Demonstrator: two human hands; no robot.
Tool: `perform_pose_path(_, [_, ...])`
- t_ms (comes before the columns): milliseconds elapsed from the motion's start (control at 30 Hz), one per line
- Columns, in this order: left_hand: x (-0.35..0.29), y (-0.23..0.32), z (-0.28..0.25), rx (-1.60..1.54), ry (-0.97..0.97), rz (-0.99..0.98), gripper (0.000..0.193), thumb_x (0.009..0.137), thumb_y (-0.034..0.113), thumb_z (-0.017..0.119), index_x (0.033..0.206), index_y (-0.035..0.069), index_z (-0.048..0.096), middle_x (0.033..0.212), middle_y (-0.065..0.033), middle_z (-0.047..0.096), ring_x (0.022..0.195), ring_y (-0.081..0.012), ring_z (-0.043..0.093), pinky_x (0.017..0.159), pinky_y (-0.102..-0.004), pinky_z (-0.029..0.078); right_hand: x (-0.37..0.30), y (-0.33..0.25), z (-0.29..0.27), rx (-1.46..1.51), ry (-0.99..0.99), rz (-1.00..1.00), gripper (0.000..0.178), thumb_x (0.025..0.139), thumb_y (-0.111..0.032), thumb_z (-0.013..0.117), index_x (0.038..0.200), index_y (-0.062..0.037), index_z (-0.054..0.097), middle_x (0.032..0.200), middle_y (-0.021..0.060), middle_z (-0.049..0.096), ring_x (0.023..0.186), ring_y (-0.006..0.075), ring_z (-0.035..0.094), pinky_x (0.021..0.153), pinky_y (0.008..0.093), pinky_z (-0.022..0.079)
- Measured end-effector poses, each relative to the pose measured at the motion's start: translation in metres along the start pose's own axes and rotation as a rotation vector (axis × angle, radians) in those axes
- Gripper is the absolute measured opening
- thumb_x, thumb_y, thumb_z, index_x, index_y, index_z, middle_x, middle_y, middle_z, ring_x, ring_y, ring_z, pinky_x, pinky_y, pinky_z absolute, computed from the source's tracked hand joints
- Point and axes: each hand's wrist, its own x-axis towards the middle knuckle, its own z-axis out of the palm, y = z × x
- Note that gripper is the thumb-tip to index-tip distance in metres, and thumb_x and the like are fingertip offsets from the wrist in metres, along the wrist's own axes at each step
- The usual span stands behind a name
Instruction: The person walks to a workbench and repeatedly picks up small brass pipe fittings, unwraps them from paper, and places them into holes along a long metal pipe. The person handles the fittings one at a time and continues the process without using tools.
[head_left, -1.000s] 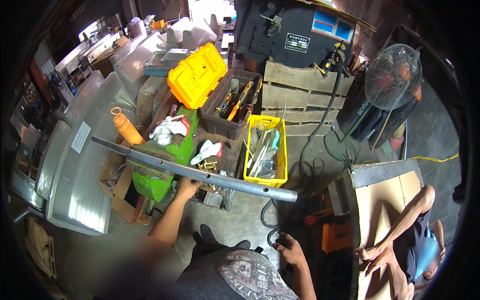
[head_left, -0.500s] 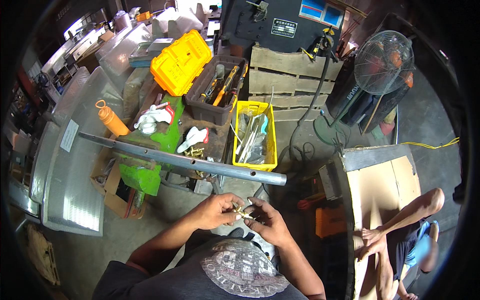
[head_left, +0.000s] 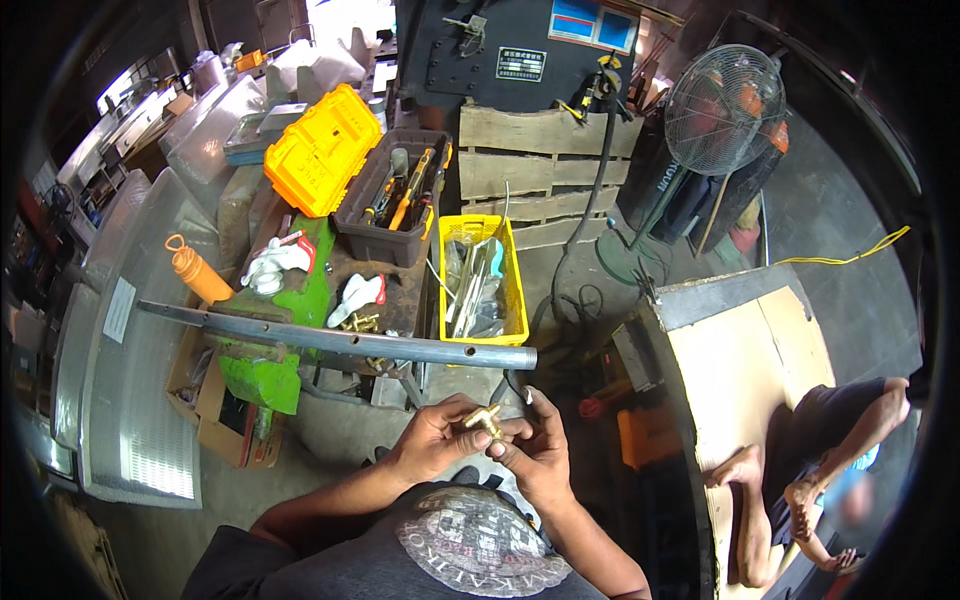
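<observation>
A small brass tee fitting (head_left: 484, 419) is held up in front of my chest. My left hand (head_left: 430, 440) pinches it from the left between thumb and fingers. My right hand (head_left: 541, 462) grips it from the right and below, with the index finger raised; a small whitish patch shows near that fingertip. Just beyond my hands runs a long grey metal pipe (head_left: 420, 351) with holes along it, lying across a green vise (head_left: 262, 375). More brass fittings (head_left: 360, 323) lie on the bench behind the pipe, beside a white glove (head_left: 357, 298).
A yellow basket (head_left: 522, 310) of bagged parts and rods stands behind the pipe's right end. Left of it are an open toolbox (head_left: 385, 245) and an orange bottle (head_left: 200, 275). At right, a person sits barefoot by a cardboard-topped surface (head_left: 740, 350); a fan (head_left: 725, 110) stands behind.
The brass fitting has been turned and shows more plainly between my fingers. My view has shifted, so the bench appears further left. The person at right has changed posture.
</observation>
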Motion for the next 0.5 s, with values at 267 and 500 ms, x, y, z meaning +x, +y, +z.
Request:
perform_pose_path(267, [-0.002, 0.007, 0.011, -0.031, 0.131, -0.066, 0.023, 0.094, 0.011, 0.065, 0.114, 0.0, 0.06, 0.102, -0.0044, 0.066, 0.095, -0.0085, 0.06, 0.086, -0.0257, 0.05, -0.007, 0.004, 0.005, -0.344, 0.116, -0.153, 0.071, 0.083, 0.005, 0.072, 0.142, -0.007, 0.035, 0.105, 0.012, 0.067, 0.094, 0.0143, 0.063, 0.081, 0.0293, 0.052])
perform_pose_path(500, [-0.005, 0.01, 0.016, 0.06, 0.302, 0.031, 0.022, 0.095, 0.01, 0.063, 0.114, 0.0, 0.06, 0.103, -0.0047, 0.066, 0.095, -0.0104, 0.061, 0.085, -0.0265, 0.051, -0.006, 0.009, 0.014, -0.467, 0.133, -0.203, 0.068, 0.082, 0.005, 0.073, 0.139, -0.0039, 0.038, 0.102, 0.0105, 0.065, 0.093, 0.0145, 0.062, 0.083, 0.0301, 0.053])
